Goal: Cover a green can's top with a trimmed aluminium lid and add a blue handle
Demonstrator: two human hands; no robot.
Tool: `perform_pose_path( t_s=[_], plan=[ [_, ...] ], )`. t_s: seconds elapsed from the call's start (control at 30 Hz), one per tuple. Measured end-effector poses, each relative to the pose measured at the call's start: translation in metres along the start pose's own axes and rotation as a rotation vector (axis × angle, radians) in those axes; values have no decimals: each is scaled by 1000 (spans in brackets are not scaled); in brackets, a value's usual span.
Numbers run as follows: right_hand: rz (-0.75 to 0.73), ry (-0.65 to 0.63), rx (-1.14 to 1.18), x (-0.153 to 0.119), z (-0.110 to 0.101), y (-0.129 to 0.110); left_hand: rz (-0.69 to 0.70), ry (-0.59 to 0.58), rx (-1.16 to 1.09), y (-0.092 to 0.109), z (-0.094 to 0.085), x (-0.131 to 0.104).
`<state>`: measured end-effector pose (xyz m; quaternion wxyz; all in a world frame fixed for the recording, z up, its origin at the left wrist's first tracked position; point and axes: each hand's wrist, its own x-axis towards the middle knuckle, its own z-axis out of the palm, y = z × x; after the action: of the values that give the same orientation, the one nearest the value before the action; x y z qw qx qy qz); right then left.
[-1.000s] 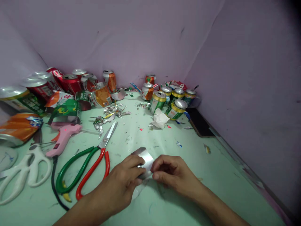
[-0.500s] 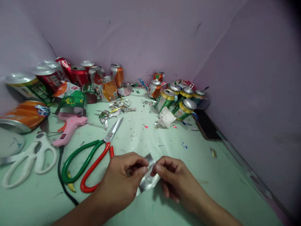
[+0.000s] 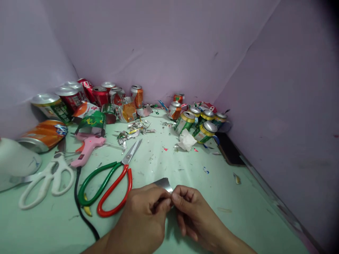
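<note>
Low in the middle of the view, my left hand (image 3: 148,211) is closed on a small silvery piece of sheet metal (image 3: 164,184). Its upper edge shows above the fingers; most of the rest is hidden behind the hand. My right hand (image 3: 189,208) meets the left at the fingertips, with thumb and index finger pinched at the edge of the same sheet. The other right fingers curl loosely below. Left of my hands lie scissors with one green and one red handle (image 3: 113,208), blades pointing away from me.
White-handled scissors (image 3: 39,190) and a pink glue gun (image 3: 88,151) with a black cord lie left. Drink cans (image 3: 67,98) and cut cans stand back left, more cans (image 3: 184,121) back right. Metal scraps (image 3: 137,128), crumpled tissue (image 3: 186,140) and a phone (image 3: 230,150) are on the table.
The view has shifted, so the table things sit farther right and slightly lower. My hands have drawn together at the fingertips, and the metal sheet has turned so less of its face shows.
</note>
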<state>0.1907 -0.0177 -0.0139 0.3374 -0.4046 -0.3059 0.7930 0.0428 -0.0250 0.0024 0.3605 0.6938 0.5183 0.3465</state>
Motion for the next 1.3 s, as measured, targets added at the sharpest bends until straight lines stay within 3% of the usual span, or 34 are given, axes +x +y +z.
perform_pose_path(
  t_s=[0.43, 0.93, 1.3],
  plan=[
    [-2, 25, -11, 0, 1, 2, 345, 136, 186, -2, 1, -1],
    [1, 71, -82, 0, 1, 4, 344, 90, 230, -1, -1, -2],
    [-13, 92, -100, -1, 0, 7, 409, 174, 259, 2, 4, -1]
  ],
)
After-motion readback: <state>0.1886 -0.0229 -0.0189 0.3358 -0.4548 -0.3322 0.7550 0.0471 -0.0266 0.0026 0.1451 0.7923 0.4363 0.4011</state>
